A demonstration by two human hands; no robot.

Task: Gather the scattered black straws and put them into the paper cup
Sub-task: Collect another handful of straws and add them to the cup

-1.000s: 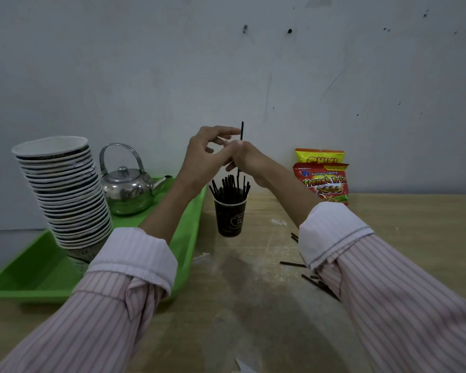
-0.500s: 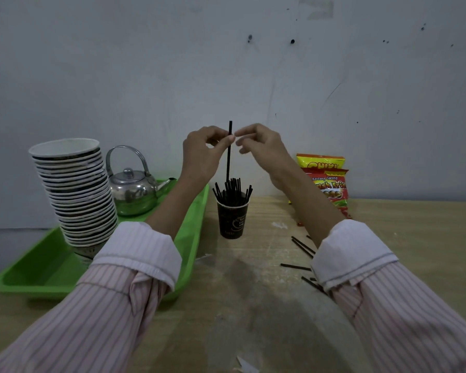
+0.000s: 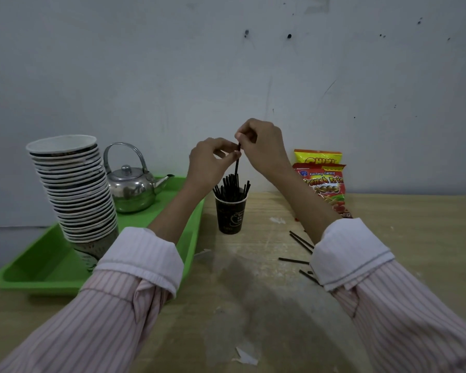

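A dark paper cup (image 3: 229, 215) stands on the wooden table, with several black straws sticking out of its top. Both hands hover right above it. My left hand (image 3: 209, 162) and my right hand (image 3: 261, 146) pinch the top of one upright black straw (image 3: 236, 168) whose lower end reaches down among the straws in the cup. Several more black straws (image 3: 300, 242) lie scattered on the table to the right, partly hidden under my right sleeve.
A green tray (image 3: 49, 267) on the left holds a tall stack of paper cups (image 3: 73, 187) and a metal kettle (image 3: 131, 188). Snack packets (image 3: 323, 181) lean against the wall at the right. A paper scrap (image 3: 245, 356) lies near the front edge.
The straw held upright above the cup has come down, so its lower end now sits in the cup. Both hands have lowered with it and closed together on its top.
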